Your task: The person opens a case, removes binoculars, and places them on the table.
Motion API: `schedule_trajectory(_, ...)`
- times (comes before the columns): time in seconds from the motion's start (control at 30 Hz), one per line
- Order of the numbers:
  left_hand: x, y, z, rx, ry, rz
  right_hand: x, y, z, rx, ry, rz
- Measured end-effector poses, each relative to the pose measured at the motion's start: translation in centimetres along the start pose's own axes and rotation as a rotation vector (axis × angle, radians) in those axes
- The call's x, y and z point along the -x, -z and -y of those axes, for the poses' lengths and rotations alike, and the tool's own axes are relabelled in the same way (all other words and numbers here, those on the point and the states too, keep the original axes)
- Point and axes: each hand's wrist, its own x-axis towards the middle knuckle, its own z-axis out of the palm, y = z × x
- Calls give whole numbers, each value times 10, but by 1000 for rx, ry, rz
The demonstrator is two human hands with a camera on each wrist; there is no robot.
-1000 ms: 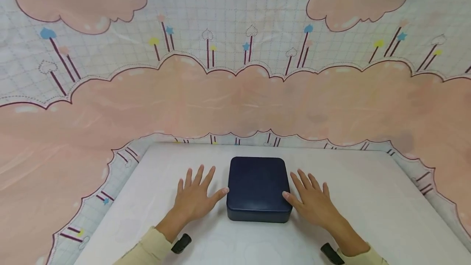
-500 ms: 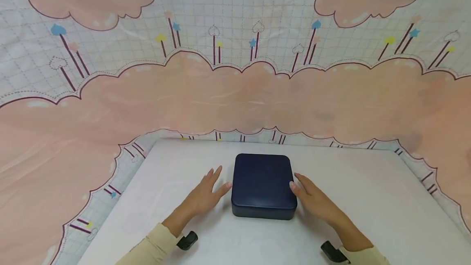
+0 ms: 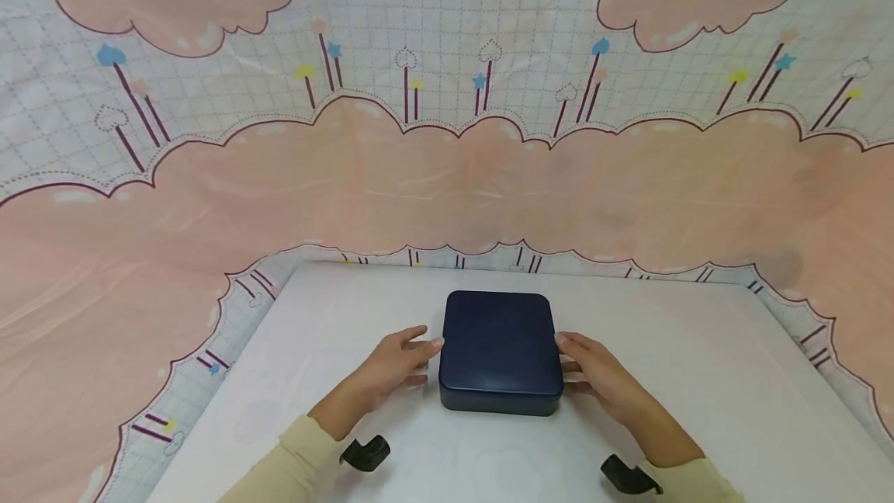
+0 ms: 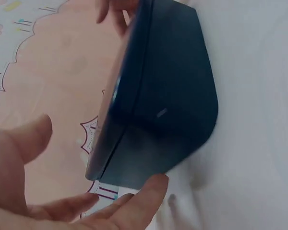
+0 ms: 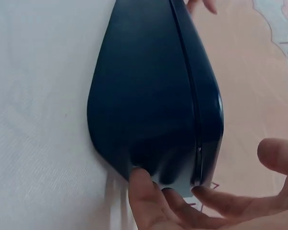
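Observation:
A dark navy lidded box (image 3: 499, 348) with rounded corners lies flat between both hands. A seam runs around it just below the top, plain in the right wrist view. My left hand (image 3: 387, 367) is at its left side, thumb near the upper edge and fingers loosely bent low beside the wall. On the opposite side, my right hand (image 3: 604, 375) has its fingertips (image 5: 141, 177) right at the side wall, while the thumb (image 5: 276, 153) stands apart from the lid in the right wrist view. The far ends of some right fingers are hidden by the box.
A white-covered table (image 3: 698, 363) bears the box. Behind it and along its sides hangs a printed cloth (image 3: 447, 192) with pink clouds. Black wrist devices (image 3: 366, 452) sit under both sleeves.
Both hands were spread palm down beside the box; they have since turned palms inward, fingers lowered and bending along its sides. The box stays in place on the table; the head view shifted slightly.

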Motion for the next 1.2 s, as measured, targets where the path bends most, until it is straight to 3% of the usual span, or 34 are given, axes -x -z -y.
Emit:
schedule_trajectory(0.17, 0, -3, -2, 74, 26, 1, -2, -2, 0, -41, 6, -55)
schedule_trajectory(0.33, 2, -9, -5, 44, 41, -28, -4, -7, 0, -93, -11, -79)
schedule_trajectory(0.53, -5, -16, -11, 27, 51, -83, -10, -10, 4, -48, 14, -136)
schedule_trajectory(0.83, -11, -19, -10, -20, 85, -156, -11, -12, 6, -28, 10, -153)
schedule_trajectory(1.2, -11, -18, -11, -27, 89, -172, -11, -13, 6, -8, 10, -163)
